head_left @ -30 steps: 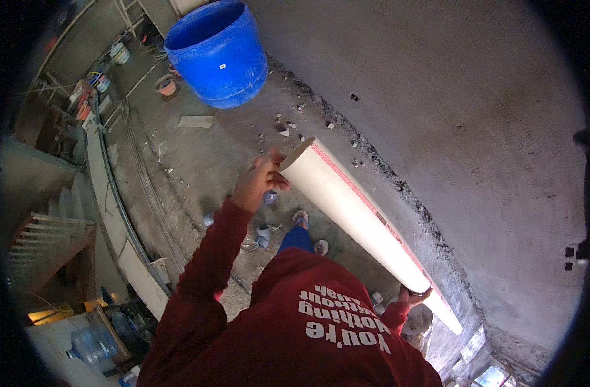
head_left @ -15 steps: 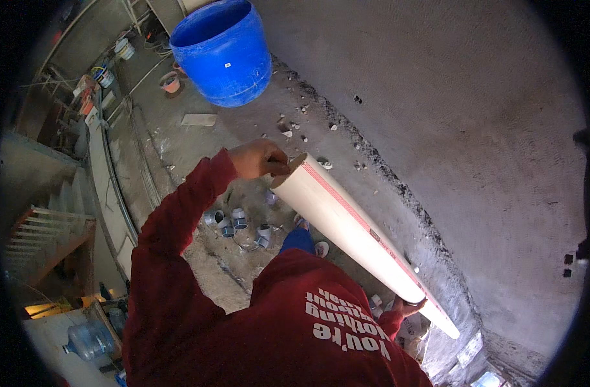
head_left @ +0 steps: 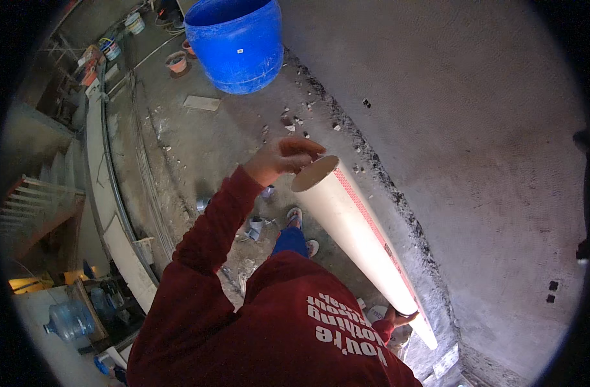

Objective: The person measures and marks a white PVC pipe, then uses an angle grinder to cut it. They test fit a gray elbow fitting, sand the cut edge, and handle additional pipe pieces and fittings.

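Note:
A long white pipe (head_left: 363,242) with a red printed stripe slants from the middle of the view down to the lower right. Its open end faces up toward my left hand (head_left: 288,158). That hand is beside the rim with its fingers stretched out over the opening, gripping nothing I can see. Whether a fingertip touches the rim, I cannot tell. Farther down, my right hand (head_left: 398,317) is wrapped round the pipe from below, partly hidden behind it. Grey pipe fittings (head_left: 255,227) lie on the floor near my feet, some of them behind my left arm.
A large blue barrel (head_left: 237,58) stands ahead, with an orange bucket (head_left: 176,62) and a flat slab (head_left: 202,102) to its left. Rubble lies along the base of the rough grey wall (head_left: 476,161) at right. Stairs (head_left: 40,206) and a water jug (head_left: 72,320) are at left.
My left hand has let go of the pipe's rim, and its fingers have straightened. The pipe now slants more steeply in view. My right hand still holds it.

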`<state>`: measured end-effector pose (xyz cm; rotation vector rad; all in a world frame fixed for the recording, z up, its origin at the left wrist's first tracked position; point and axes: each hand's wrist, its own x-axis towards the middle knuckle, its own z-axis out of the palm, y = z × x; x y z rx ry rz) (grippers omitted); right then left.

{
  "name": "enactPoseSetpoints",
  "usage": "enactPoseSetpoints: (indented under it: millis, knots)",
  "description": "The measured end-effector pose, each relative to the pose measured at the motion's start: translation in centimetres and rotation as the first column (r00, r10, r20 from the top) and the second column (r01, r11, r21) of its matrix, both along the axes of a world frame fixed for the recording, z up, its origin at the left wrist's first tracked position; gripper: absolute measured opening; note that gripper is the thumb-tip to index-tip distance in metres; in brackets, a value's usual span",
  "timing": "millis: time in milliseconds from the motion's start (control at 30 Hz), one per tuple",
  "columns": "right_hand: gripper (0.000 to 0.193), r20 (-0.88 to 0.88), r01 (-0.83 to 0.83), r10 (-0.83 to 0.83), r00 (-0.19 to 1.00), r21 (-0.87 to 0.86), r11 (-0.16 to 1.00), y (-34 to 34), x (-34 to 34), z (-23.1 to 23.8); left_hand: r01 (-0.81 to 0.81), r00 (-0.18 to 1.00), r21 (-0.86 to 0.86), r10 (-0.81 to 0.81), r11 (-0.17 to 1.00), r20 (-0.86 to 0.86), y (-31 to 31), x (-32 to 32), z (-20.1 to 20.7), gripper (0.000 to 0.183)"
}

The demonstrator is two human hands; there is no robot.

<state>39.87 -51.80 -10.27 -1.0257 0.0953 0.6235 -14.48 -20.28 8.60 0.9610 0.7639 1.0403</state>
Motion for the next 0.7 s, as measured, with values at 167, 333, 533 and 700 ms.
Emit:
enactPoseSetpoints:
  millis: [167, 333, 533, 700]
  knots:
    - [0.060, -0.187, -0.050, 0.069, 0.980, 0.106, 0.993, -0.4, 0.8, -0.7, 0.067, 0.818, 0.217, 0.070, 0.974, -0.571, 0.0, 1.1, 4.2, 0.027]
    - [0.088, 0.107, 0.013, -0.002, 0.994, -0.101, 0.995, -0.8, 1.4, -1.8, 0.211, 0.679, 0.388, 0.151, 0.897, -0.718, 0.4, 0.8, 5.1, 0.021]
    - [0.099, -0.076, -0.027, 0.039, 0.996, 0.158, 0.987, -1.3, 1.8, -2.7, 0.063, 0.996, -0.031, -0.064, 0.998, -0.064, 1.8, 0.0, 0.4, 0.023]
    - [0.074, 0.015, -0.036, 0.035, 0.999, 0.079, 0.996, -1.1, 1.7, -3.0, -0.037, 0.989, -0.034, 0.042, 0.999, 0.144, 1.0, -0.1, -1.8, 0.027]
